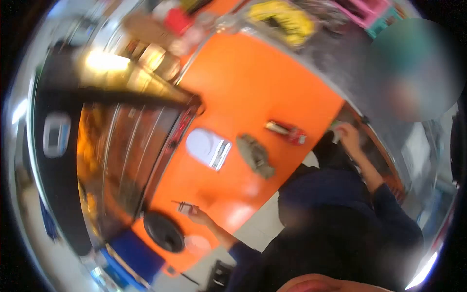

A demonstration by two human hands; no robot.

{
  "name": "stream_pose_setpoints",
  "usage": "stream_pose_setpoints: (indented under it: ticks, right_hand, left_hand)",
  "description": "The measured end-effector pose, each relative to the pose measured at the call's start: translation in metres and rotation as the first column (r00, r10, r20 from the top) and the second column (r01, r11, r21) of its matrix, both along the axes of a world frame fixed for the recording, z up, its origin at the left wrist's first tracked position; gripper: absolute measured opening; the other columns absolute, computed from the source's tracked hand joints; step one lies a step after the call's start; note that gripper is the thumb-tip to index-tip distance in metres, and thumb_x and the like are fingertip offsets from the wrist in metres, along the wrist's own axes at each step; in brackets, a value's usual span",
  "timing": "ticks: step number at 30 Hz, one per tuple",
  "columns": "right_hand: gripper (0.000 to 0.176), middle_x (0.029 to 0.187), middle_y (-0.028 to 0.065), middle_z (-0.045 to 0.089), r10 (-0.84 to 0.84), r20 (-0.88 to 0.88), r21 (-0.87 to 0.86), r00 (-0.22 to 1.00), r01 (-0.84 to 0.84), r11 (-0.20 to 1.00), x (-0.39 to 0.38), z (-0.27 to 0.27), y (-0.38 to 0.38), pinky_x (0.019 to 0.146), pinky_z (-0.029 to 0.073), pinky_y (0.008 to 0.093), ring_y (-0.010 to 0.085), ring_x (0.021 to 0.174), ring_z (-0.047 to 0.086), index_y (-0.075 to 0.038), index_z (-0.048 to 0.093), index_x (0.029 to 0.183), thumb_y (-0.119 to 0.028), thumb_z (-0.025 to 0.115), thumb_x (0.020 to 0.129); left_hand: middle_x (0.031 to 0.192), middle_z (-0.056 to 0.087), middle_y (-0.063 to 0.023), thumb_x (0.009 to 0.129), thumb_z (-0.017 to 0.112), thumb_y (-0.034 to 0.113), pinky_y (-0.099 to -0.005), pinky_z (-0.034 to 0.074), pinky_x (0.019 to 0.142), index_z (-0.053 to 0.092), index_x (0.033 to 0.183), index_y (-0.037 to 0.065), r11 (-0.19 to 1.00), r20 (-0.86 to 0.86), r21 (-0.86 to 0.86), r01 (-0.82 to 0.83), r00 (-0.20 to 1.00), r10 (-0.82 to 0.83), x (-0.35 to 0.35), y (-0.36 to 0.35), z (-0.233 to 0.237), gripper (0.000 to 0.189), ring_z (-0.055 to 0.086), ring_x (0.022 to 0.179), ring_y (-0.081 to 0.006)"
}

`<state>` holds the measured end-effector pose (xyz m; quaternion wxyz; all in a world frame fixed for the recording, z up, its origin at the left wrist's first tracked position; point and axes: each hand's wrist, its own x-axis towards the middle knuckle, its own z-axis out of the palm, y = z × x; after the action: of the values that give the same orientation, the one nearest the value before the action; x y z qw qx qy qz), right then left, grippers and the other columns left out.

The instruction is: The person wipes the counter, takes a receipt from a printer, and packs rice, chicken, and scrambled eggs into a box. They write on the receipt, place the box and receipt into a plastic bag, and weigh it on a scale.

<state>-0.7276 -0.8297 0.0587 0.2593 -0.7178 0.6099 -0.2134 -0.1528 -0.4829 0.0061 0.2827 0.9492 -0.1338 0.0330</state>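
Note:
Neither of my hands shows clearly; a blurred pinkish shape (316, 283) at the bottom edge cannot be identified. A person in a dark blue top (340, 228) leans over an orange counter (243, 82). One of their hands (197, 213) holds a thin dark utensil over the counter near a round black pan (163, 232). Their other hand (348, 134) is raised at the counter's far edge. On the counter lie a white object with a metal part (209, 146), a grey cloth-like lump (255, 155) and a red and silver item (287, 131).
A glass-fronted heated display case (121, 155) with warm light stands left of the counter. Yellow items (284, 19) and a pink crate (369, 9) lie at the top. A second person (413, 73) stands at the upper right. A blue box (131, 255) sits at the lower left.

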Motion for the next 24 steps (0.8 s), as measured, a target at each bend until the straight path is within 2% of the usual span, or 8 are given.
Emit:
stream_pose_setpoints:
  ticks: [4, 7, 9, 12, 16, 18, 22, 24]
  right_hand:
    - [0.041, 0.079, 0.0074, 0.062, -0.222, 0.475, 0.543, 0.851, -0.086, 0.835, 0.065, 0.06, 0.015, 0.054, 0.046, 0.0267, 0.011, 0.062, 0.058, -0.004, 0.059, 0.116, -0.037, 0.057, 0.092]
    - [0.05, 0.072, 0.0045, 0.056, -0.297, 0.465, 0.675, 0.834, -0.116, 0.729, 0.043, 0.085, 0.006, 0.048, 0.044, 0.0273, 0.0123, 0.053, 0.052, -0.003, 0.058, 0.112, -0.049, 0.051, 0.093]
    - [0.053, 0.068, 0.0041, 0.052, -0.598, 0.444, 0.87, 0.667, -0.162, 0.466, 0.001, 0.05, -0.006, 0.044, 0.042, 0.0286, 0.0138, 0.047, 0.047, -0.004, 0.058, 0.106, -0.054, 0.047, 0.092]
    - [0.048, 0.072, 0.0049, 0.052, -0.746, 0.549, 0.808, 0.378, -0.012, 0.589, -0.081, 0.02, 0.006, 0.04, 0.041, 0.0284, 0.0148, 0.047, 0.05, -0.005, 0.059, 0.096, -0.051, 0.046, 0.093]
    - [0.046, 0.086, 0.0094, 0.053, -0.691, 0.721, 0.687, -0.049, 0.171, 0.706, -0.219, 0.011, 0.044, 0.063, 0.055, 0.0344, 0.0224, 0.069, 0.063, 0.0, 0.058, 0.115, -0.038, 0.042, 0.095]
    - [0.041, 0.093, 0.0143, 0.061, -0.643, 0.691, 0.718, -0.33, 0.422, 0.554, -0.285, 0.019, 0.057, 0.076, 0.056, 0.0412, 0.0283, 0.079, 0.065, 0.003, 0.054, 0.119, -0.025, 0.043, 0.093]
    - [0.037, 0.102, 0.018, 0.058, -0.403, 0.779, 0.626, -0.48, 0.58, 0.521, -0.37, -0.008, 0.072, 0.089, 0.052, 0.0462, 0.0338, 0.096, 0.062, 0.006, 0.055, 0.112, -0.022, 0.041, 0.094]
    - [0.031, 0.097, 0.0169, 0.057, -0.366, 0.791, 0.612, -0.49, 0.639, 0.466, -0.393, -0.023, 0.063, 0.089, 0.052, 0.0448, 0.0322, 0.096, 0.061, 0.004, 0.056, 0.103, -0.022, 0.042, 0.095]
  left_hand:
    - [0.086, 0.064, -0.0138, 0.092, 0.058, 0.02, -0.034, 0.048, 0.076, 0.061, 0.091, -0.006, 0.66, -0.246, -0.696, 0.281, 0.771, -0.587, -0.179, -0.186, 0.058, 0.026, 0.06, 0.082, -0.0229]
    - [0.108, 0.061, -0.014, 0.085, 0.061, 0.01, -0.0361, 0.049, 0.081, 0.058, 0.108, 0.0, 0.185, -0.019, -0.395, 0.9, 0.194, -0.981, -0.341, -0.292, 0.128, 0.025, 0.061, 0.096, -0.026]
    - [0.106, 0.06, -0.0159, 0.082, 0.064, 0.011, -0.0387, 0.048, 0.08, 0.059, 0.104, 0.001, -0.082, -0.025, -0.202, 0.976, -0.089, -0.996, -0.41, -0.324, 0.137, 0.025, 0.06, 0.094, -0.0323]
    - [0.101, 0.061, -0.0154, 0.081, 0.065, 0.012, -0.0415, 0.048, 0.079, 0.061, 0.098, 0.003, -0.27, -0.298, -0.158, 0.95, -0.307, -0.904, -0.485, -0.353, 0.139, 0.02, 0.059, 0.09, -0.0359]
    - [0.115, 0.059, -0.0152, 0.079, 0.06, 0.002, -0.0374, 0.047, 0.084, 0.061, 0.114, 0.012, -0.434, -0.329, -0.572, 0.696, -0.679, -0.656, -0.595, -0.404, 0.068, 0.037, 0.058, 0.104, -0.0333]
    - [0.121, 0.057, -0.015, 0.074, 0.055, -0.006, -0.0366, 0.046, 0.087, 0.057, 0.124, 0.013, -0.437, -0.328, -0.647, 0.625, -0.746, -0.58, -0.662, -0.423, 0.05, 0.054, 0.055, 0.113, -0.0306]
    - [0.131, 0.053, -0.0122, 0.075, 0.062, -0.002, -0.0374, 0.032, 0.105, 0.053, 0.131, 0.025, -0.431, -0.475, -0.621, 0.654, -0.752, -0.457, -0.794, -0.454, 0.003, 0.063, 0.043, 0.127, -0.033]
    - [0.146, 0.037, -0.01, 0.075, 0.072, 0.018, -0.0525, 0.02, 0.11, 0.05, 0.134, 0.03, -0.756, -0.068, -0.172, 0.632, -0.773, -0.63, -0.833, -0.476, -0.018, 0.064, 0.025, 0.137, -0.0391]
